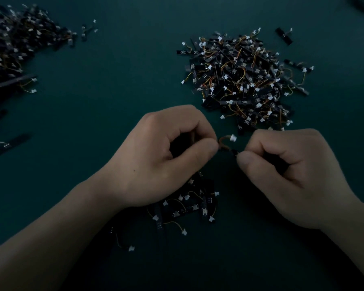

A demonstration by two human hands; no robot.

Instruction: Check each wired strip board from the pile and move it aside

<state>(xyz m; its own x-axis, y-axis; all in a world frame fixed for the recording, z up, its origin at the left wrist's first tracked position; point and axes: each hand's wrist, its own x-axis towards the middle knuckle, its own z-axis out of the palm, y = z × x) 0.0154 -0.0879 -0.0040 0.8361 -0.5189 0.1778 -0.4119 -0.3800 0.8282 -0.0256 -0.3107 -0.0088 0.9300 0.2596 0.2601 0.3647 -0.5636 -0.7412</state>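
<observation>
Hands meet at mid-scene over a dim workbench: my left hand [162, 158] and my right hand [290, 177], fingers curled on both, pinch one wired strip board [234, 152] between thumb and forefinger, just above the surface. My left fingertips grip its thin orange-brown wire [224, 143], which arches up into a small white plastic connector [233, 138]; my right fingertips hold the narrow black end of the board, most of it hidden in my grip

Just beyond my right hand, to the far right, lies the pile [240, 80], a bristling mound of slim black rectangular strips tangled with yellow and orange leads and dotted with white plugs. One stray board [284, 36] sits apart at its far right edge. A second heap [15, 45], blurred and darker, spreads across the far left corner, with a single loose strip [11, 144] lying flat nearer on the left. A small cluster [185, 206] of the same parts lies near me, partly under my left wrist

The table [114, 80] is a smooth, matt, dark green sheet, and the light is low throughout; nothing of the room beyond it can be made out
</observation>
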